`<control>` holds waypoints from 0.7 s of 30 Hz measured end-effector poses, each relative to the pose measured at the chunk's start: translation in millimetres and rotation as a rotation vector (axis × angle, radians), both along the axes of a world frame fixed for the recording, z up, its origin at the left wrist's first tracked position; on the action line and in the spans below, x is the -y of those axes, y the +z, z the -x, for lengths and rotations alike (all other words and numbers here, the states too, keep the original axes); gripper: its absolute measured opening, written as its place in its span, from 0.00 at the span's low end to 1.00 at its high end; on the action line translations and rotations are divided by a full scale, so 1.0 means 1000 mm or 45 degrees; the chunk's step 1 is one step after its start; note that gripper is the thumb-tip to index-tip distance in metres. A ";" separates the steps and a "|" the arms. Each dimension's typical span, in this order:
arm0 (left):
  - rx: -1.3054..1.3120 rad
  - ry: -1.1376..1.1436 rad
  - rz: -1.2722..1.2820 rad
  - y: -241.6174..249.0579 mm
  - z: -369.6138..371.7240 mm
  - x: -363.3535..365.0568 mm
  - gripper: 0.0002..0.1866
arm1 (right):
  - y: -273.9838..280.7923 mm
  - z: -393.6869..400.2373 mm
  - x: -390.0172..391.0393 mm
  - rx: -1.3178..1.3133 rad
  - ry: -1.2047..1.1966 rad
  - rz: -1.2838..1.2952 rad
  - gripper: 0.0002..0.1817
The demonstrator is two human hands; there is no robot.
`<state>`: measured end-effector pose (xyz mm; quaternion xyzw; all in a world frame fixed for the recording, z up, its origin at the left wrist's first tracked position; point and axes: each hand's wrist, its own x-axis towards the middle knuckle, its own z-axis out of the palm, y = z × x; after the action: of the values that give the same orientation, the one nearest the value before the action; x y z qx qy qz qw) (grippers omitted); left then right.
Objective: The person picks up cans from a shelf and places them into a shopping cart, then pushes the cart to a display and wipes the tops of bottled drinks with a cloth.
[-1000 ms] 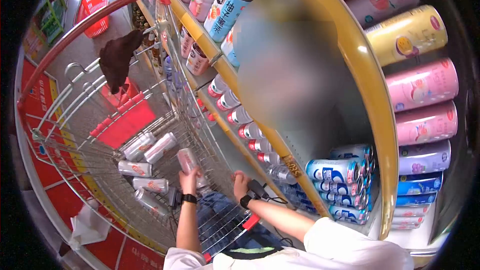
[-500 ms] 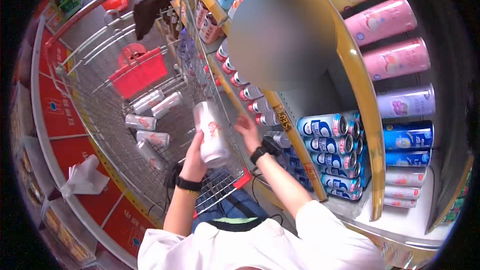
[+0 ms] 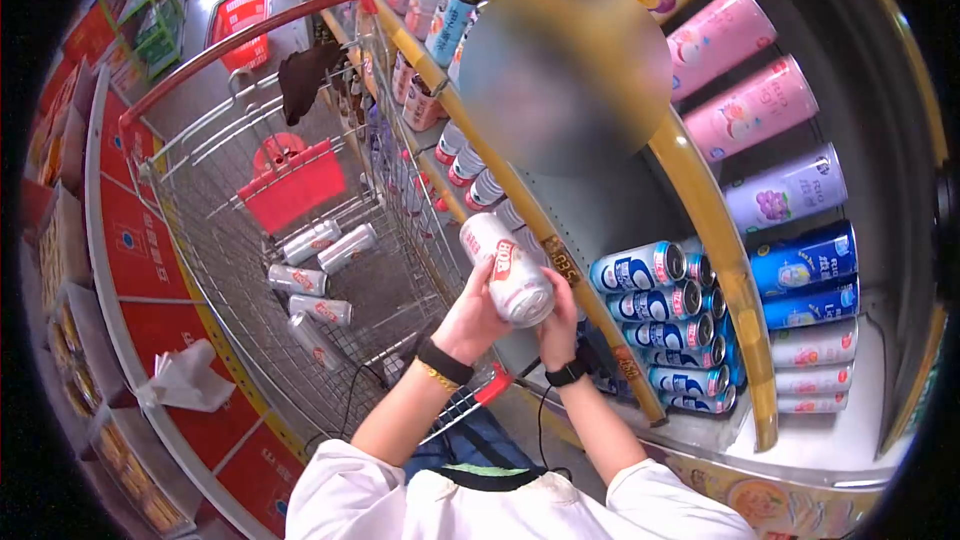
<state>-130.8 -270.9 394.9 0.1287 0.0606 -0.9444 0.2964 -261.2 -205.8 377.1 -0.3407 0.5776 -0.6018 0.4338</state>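
A white drink can (image 3: 507, 270) with a red and white label is tilted in front of me, over the gap between cart and shelf. My left hand (image 3: 474, 316) wraps round its left side. At its right side, my right hand (image 3: 561, 318) has its fingers against the can, partly hidden by it. To the left stands a wire shopping cart (image 3: 215, 270) with a red handle and red child seat. Several similar white cans, among them one can (image 3: 346, 248), lie on their sides inside it.
Right of me, a shelf with yellow edges (image 3: 690, 175) holds blue cans (image 3: 655, 302) below and pink cans (image 3: 752, 108) above. A red display stand (image 3: 140, 285) with a white plastic bag (image 3: 190, 377) borders the cart's left. A red basket (image 3: 240, 25) sits beyond the cart.
The can has moved right, out from over the cart toward the shelf, in my left hand. My right hand has come from beside the shelf onto the can. The view has shifted slightly.
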 end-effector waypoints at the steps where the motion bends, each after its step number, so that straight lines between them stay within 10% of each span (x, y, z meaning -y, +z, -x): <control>1: 0.011 0.036 0.033 0.002 0.008 0.003 0.26 | 0.002 -0.003 -0.009 0.085 -0.034 0.054 0.29; 10: -0.129 0.138 0.065 0.034 0.084 0.016 0.24 | 0.059 -0.012 0.035 -0.064 -0.353 0.065 0.23; 21: 0.019 0.027 0.386 -0.001 0.080 0.026 0.19 | 0.065 0.006 0.072 0.542 -0.558 0.099 0.19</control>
<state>-210.7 -297.3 393.7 0.0887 -0.0835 -0.9386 0.3228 -267.6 -277.4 442.1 -0.0904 0.5100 -0.7606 0.3915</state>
